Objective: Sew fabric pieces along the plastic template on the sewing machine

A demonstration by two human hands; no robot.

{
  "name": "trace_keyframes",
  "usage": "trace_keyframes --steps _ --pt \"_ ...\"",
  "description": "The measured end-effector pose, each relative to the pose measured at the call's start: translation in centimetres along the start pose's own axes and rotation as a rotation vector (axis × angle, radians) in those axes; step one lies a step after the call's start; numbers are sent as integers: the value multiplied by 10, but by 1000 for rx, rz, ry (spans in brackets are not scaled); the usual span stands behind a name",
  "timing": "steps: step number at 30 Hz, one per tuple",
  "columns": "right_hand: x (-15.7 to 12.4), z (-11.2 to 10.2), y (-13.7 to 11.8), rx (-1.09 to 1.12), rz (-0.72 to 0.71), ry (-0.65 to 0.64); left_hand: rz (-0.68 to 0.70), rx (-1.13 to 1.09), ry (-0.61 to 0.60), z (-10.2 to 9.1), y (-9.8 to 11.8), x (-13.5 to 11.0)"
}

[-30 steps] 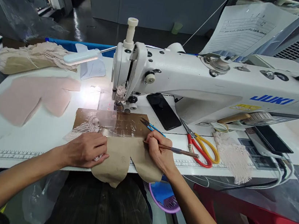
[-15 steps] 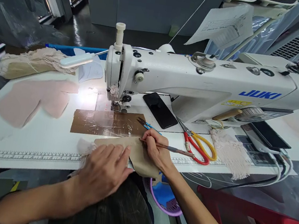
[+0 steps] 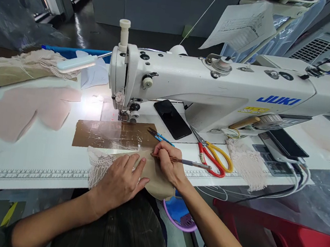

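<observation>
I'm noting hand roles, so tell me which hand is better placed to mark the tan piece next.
Probably the right hand: it grips the pen, its tip at the tan piece. The left hand lies over the lace and that piece.

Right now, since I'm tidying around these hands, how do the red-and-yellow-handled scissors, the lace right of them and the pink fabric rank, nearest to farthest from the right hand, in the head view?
1. Scissors: just right of the right hand.
2. Lace: farther right, past the scissors.
3. Pink fabric: far to the left.
</observation>
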State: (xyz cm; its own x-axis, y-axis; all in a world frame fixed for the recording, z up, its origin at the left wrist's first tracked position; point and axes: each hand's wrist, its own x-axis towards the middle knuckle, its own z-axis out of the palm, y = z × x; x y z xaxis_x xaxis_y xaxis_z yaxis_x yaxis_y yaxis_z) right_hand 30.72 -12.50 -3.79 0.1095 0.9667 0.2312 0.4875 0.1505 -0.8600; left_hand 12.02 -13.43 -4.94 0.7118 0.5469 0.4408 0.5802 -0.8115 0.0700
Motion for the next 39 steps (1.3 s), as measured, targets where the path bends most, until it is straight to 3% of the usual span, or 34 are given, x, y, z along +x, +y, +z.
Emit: trace_keyframes --steps 23,30,39 --pt "-1 1 -2 -82 -130 -147 -5 -44 -30 -3 1 5" --pt "-2 1 2 -50 -58 29 -14 -46 -31 -4 0 4" --pt "-1 2 1 -44 -36 10 2 -69 -47 -7 -4 8"
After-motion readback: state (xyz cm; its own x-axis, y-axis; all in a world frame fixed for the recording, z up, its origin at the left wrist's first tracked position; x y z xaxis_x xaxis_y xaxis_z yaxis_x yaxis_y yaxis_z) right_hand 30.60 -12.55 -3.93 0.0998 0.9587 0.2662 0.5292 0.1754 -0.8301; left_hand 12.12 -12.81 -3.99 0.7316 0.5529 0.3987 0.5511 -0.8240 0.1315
